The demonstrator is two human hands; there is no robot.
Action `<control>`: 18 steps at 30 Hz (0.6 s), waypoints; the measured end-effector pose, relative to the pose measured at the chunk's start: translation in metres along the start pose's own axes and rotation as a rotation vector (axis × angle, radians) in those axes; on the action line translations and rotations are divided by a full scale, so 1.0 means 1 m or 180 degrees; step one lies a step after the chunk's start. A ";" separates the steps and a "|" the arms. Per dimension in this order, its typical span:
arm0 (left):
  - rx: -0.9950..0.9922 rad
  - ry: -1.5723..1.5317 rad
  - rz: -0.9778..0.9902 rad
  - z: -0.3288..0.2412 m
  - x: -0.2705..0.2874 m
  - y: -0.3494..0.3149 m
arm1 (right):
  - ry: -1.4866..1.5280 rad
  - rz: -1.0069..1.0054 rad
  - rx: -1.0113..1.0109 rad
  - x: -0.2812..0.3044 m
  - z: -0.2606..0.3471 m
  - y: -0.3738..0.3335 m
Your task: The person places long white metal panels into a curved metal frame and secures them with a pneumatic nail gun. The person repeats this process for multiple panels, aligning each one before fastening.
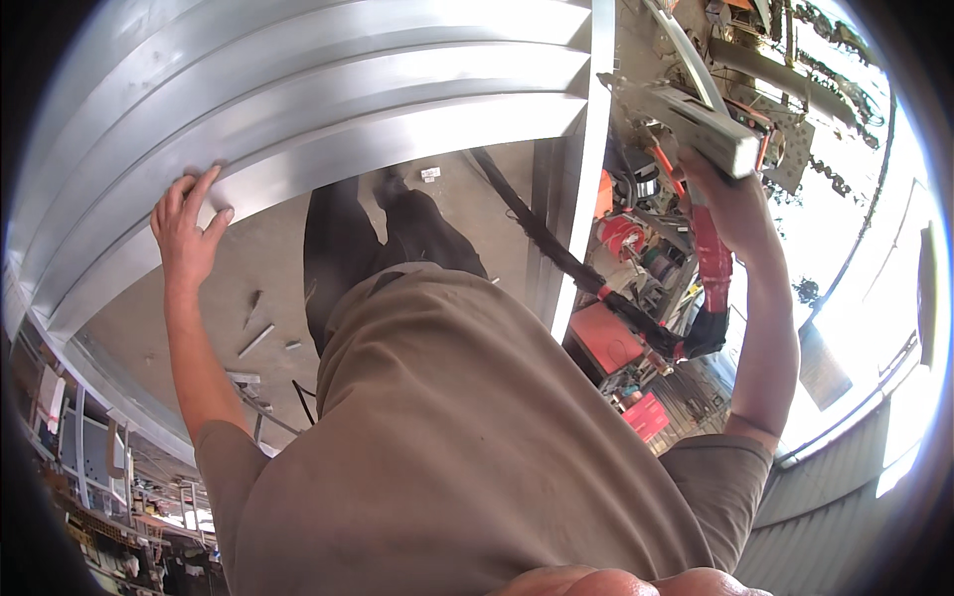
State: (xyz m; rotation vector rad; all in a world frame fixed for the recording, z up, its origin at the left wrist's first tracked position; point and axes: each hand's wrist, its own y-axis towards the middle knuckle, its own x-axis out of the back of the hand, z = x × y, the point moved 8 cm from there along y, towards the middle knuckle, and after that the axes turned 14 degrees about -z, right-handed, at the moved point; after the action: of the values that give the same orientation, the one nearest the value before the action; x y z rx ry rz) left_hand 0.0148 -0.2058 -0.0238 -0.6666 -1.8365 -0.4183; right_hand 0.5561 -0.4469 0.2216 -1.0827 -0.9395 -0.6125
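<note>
My left hand (pixel 189 223) rests its spread fingertips on the lowest slat (pixel 298 164) of a silvery metal louvred panel. The thumb lies near that slat's lower edge, and nothing is held. On the right, raised beside the panel's upright frame bar (pixel 594 119), my right hand (pixel 735 209) is closed around a welding gun (pixel 711 129). This tool has a grey boxy body and a red lower part. Its front end is blurred and points toward the frame bar. From the tool hangs a thick black cable (pixel 542 238) bound with red bands, which loops down and behind the bar.
Behind the panel the concrete floor (pixel 139 338) has a few metal offcuts and scraps. To the right stand a red case (pixel 603 338), a red reel (pixel 623 236) and cluttered tools. Racks and metal frames (pixel 99 467) are at the lower left. Corrugated sheeting (pixel 835 497) stands at the lower right.
</note>
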 end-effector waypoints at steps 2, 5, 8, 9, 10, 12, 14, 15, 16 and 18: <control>0.0036 -0.0014 -0.0001 0.000 0.000 0.001 | -0.0718 0.0043 0.0137 -0.015 0.013 0.015; 0.0021 -0.0057 -0.0089 -0.001 0.004 0.003 | -0.0770 0.0308 0.0017 -0.038 0.022 0.029; 0.0030 -0.0129 -0.0002 -0.001 0.003 0.003 | -0.0991 0.0449 0.0144 -0.049 0.034 0.036; 0.0054 -0.0102 0.0027 0.000 0.002 0.003 | -0.1055 0.0549 0.0090 -0.052 0.035 0.037; 0.0055 -0.0109 0.0028 0.000 0.002 0.003 | -0.1182 0.0509 0.0147 -0.053 0.039 0.038; 0.0058 -0.0128 0.0004 0.000 0.002 0.003 | -0.1268 0.0487 0.0334 -0.059 0.050 0.042; 0.0052 -0.0154 -0.0031 0.000 0.003 0.003 | -0.1196 0.0503 0.0240 -0.064 0.054 0.042; 0.0046 -0.0170 -0.0053 0.000 0.003 0.003 | -0.1129 0.0528 0.0161 -0.066 0.055 0.042; 0.0038 -0.0186 -0.0073 0.000 0.004 0.003 | -0.1169 0.0505 0.0140 -0.067 0.057 0.042; 0.0040 -0.0209 -0.0083 0.000 0.004 0.003 | -0.1192 0.0496 -0.0005 -0.069 0.058 0.041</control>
State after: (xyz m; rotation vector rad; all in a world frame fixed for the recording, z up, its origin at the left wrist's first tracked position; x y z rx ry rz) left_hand 0.0157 -0.2030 -0.0204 -0.6552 -1.9101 -0.4058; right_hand 0.5363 -0.3794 0.1515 -1.2844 -1.1620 -0.2853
